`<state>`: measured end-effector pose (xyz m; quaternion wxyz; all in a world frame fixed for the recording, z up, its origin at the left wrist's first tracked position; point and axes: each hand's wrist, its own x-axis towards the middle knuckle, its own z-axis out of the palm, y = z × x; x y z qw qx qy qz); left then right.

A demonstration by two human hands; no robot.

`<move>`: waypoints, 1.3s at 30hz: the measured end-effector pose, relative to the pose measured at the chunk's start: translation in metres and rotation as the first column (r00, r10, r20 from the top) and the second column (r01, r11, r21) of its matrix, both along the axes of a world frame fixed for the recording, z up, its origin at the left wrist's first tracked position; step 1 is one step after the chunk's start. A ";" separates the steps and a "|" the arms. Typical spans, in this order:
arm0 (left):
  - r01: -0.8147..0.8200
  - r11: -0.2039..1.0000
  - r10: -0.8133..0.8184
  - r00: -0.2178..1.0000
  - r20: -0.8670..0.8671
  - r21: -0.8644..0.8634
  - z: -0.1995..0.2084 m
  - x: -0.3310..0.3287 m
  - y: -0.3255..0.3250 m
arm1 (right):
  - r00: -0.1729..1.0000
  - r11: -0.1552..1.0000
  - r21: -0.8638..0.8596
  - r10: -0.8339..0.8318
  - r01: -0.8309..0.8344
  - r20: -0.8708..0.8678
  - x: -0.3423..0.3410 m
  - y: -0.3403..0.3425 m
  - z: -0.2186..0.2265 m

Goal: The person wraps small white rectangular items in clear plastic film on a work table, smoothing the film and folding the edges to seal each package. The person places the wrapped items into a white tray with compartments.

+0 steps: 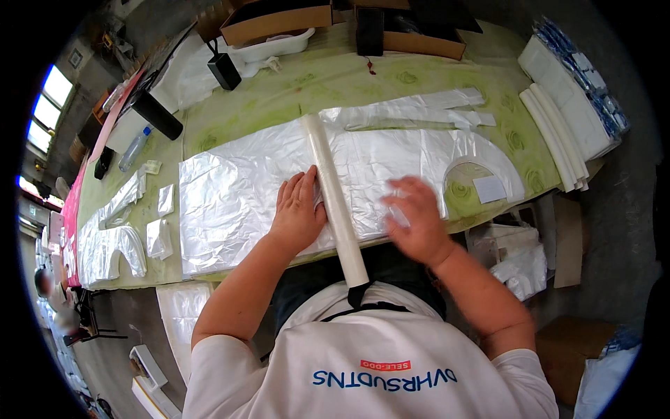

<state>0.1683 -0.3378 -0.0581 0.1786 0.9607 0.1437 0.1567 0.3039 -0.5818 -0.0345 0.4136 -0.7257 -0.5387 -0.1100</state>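
A thin, shiny white plastic apron point(230, 188) lies spread across the table, its curved neck opening on the right and its long strips point(419, 112) at the far side. Across its middle rests a long pale roll point(333, 188), its near end reaching past the table edge toward my shirt. My left hand point(300, 213) lies flat on the plastic with its fingertips against the roll's left side. To the right of the roll, my right hand point(419, 220) hovers over the plastic, blurred, with fingers apart and nothing visible in them. A small white card point(489, 189) sits inside the neck opening.
Another cut plastic apron point(105, 251) and small folded packets point(159, 239) lie at left. Behind them are a water bottle point(135, 150) and a black cylinder point(157, 115). Cardboard boxes point(412, 43) stand at the back. Pale rolls point(555, 140) and stacked packages point(569, 94) are at right.
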 end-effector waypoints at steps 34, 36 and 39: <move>0.174 0.962 -0.147 0.980 0.137 -0.211 0.024 -0.054 0.038 | 0.568 0.755 -0.473 -0.654 0.454 -0.500 0.221 0.121 -0.021; 0.152 0.962 -0.123 0.983 0.137 -0.226 0.023 -0.058 0.039 | 0.223 0.651 -0.424 -0.674 0.629 -0.704 0.251 0.073 0.013; 0.179 0.955 -0.147 0.978 0.147 -0.238 0.022 -0.052 0.036 | 0.188 0.449 -0.498 -0.853 0.742 -0.487 0.296 -0.026 0.023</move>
